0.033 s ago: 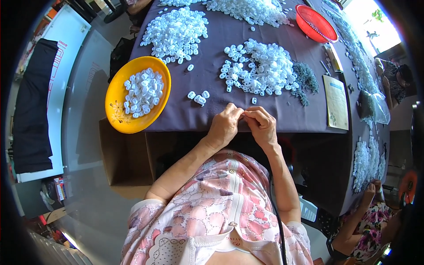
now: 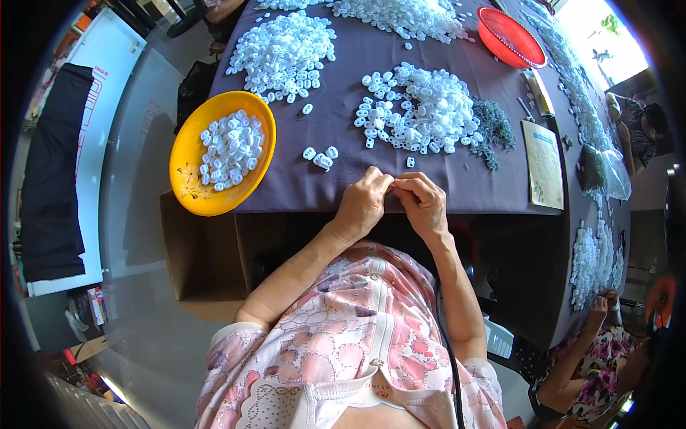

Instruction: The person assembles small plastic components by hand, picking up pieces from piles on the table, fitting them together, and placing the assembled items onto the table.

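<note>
Both hands at the near table edge, tips meeting. Left hand point(image 2: 363, 196): fingers curled, thumb and forefinger pressed together in a pinch. Right hand point(image 2: 423, 200): same, fingers bent, tips against the left's. Can't tell what's between them; too small or hidden.

Nearest part: single white piece point(image 2: 411, 162), just beyond the right fingers, lying on the dark tablecloth point(image 2: 300, 189). Small group of white pieces point(image 2: 323, 159) left of the left fingers and a bit beyond, close together. Big white heap point(image 2: 436, 107) straight out past the right fingers, loose pieces around its left side. Grey-green tangle point(image 2: 494, 127) out to the right of the fingertips, against the heap's right side.

Yellow bowl point(image 2: 187, 136) well left of the fingers, tilted in view, batch of white pieces inside. Second white heap point(image 2: 284, 53) far out, beyond and left of the fingers. Tan booklet point(image 2: 544, 168) well right of the right fingers, near the table edge. Red basket point(image 2: 493, 37) far out and right.
</note>
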